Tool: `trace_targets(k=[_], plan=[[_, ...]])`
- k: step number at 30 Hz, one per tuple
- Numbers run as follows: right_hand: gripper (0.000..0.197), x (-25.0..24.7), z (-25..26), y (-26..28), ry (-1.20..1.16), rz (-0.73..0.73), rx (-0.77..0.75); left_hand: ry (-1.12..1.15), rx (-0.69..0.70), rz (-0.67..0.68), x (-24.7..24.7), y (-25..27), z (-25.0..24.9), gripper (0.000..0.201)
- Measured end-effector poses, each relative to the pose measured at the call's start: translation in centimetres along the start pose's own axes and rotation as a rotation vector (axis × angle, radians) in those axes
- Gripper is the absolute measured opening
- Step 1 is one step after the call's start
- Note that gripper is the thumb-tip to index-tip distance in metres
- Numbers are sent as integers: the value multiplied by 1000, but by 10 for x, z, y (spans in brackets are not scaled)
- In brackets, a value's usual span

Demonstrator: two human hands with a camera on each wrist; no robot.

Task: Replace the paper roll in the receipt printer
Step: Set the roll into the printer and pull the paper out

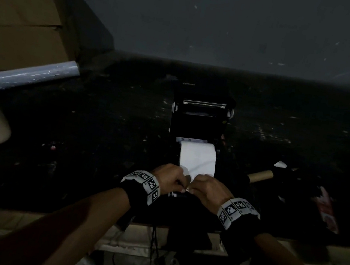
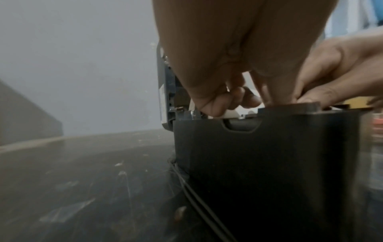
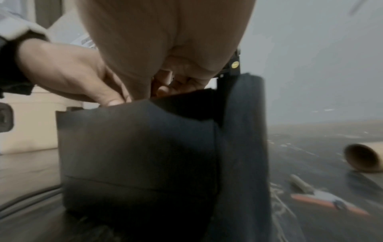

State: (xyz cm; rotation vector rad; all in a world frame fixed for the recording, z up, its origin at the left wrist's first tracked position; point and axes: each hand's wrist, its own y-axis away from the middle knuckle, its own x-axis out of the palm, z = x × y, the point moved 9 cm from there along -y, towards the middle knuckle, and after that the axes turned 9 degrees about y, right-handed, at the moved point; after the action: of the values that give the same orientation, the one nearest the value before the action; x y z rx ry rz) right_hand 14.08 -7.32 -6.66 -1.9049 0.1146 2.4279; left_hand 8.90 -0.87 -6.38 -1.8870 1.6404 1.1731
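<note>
The black receipt printer [image 1: 200, 122] stands mid-table with its lid up. A white paper roll [image 1: 197, 158] lies in its bay, the loose end hanging toward me. My left hand [image 1: 181, 183] and right hand [image 1: 193, 187] meet at the printer's near edge, and each pinches that loose end. In the left wrist view my left hand [image 2: 219, 104] has its fingers curled on a white paper strip [image 2: 228, 113] above the printer wall [image 2: 259, 155]. In the right wrist view the fingertips of my right hand [image 3: 165, 86] are partly hidden behind the printer [image 3: 134, 147].
An empty cardboard core [image 1: 261, 176] lies right of the printer, with an orange-handled tool [image 3: 323, 199] near it. A cardboard box [image 1: 25, 21] and a roll of clear film [image 1: 29, 74] sit at the back left. Cables [image 2: 199, 206] run from the printer's base.
</note>
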Motion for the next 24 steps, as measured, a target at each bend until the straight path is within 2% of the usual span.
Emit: trace_targets(k=[6,10,13,15,20,24], plan=[[29,-5,-1,9,-119,-63,35,37,23,1,5,2,-3,19],[17,-15,-16,23,-172,-135,111,69,25,-7,6,5,0,20],[28,-14,-30,36,-180,-124,177,79,53,10,7,8,-4,20],[28,-11,-33,42,-162,-95,190,76,76,6,8,9,-9,19],[12,-14,-34,51,-124,-111,233,73,82,-8,11,14,-10,17],[8,-22,-29,56,-128,-170,222,-37,74,-10,13,18,-17,29]])
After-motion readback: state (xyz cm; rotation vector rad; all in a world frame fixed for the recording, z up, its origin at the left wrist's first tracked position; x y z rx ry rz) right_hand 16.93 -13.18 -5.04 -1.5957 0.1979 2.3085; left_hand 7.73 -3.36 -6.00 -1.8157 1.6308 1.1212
